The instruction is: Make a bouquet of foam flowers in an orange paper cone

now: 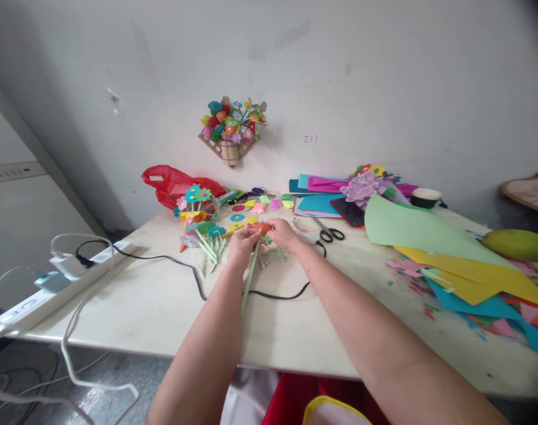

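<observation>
Near the middle of the white table [163, 319], my two hands meet around a small orange-red flower piece [262, 228]. A long pale green strip [252, 273] hangs down from my left hand [246, 243], whose fingers are closed on it. My right hand [281, 232] pinches the orange-red piece at its right side. How the strip and the flower piece join is too small to tell. Cut green strips [209, 251] lie left of my hands, beside blue, yellow and green paper flowers [237, 218].
Black scissors [331, 235] lie right of my hands, near a dark phone [348, 211]. A black cable [278, 296] crosses the table. Coloured sheets [463, 274] cover the right side. A power strip [69, 286] sits at left, a red bag [171, 184] behind.
</observation>
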A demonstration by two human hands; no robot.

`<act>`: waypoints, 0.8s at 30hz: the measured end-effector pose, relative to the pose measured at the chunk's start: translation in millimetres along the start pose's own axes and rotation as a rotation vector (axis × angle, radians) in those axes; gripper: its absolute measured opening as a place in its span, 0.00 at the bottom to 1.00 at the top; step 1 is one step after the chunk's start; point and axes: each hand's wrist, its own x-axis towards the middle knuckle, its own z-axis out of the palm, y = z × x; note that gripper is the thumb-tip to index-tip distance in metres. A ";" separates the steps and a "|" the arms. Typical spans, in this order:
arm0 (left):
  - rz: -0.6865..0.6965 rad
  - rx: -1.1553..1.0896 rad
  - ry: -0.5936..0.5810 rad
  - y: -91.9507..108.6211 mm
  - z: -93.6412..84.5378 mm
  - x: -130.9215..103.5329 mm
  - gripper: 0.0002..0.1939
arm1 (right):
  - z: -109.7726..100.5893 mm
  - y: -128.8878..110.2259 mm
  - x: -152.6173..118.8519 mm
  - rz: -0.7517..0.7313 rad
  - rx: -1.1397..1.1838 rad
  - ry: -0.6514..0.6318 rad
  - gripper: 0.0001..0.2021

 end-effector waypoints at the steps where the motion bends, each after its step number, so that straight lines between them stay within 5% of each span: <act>1: -0.006 0.000 0.003 0.3 0.1 -0.3 0.17 | 0.0 0.1 -0.3 0.007 0.004 0.004 0.10; 16: -0.079 0.098 0.071 0.9 -1.2 -2.5 0.17 | -0.7 0.2 -2.8 0.136 0.215 -0.061 0.06; 24: -0.189 0.023 -0.050 7.2 -8.9 -4.0 0.14 | -2.9 4.6 -1.9 0.160 0.246 -0.027 0.06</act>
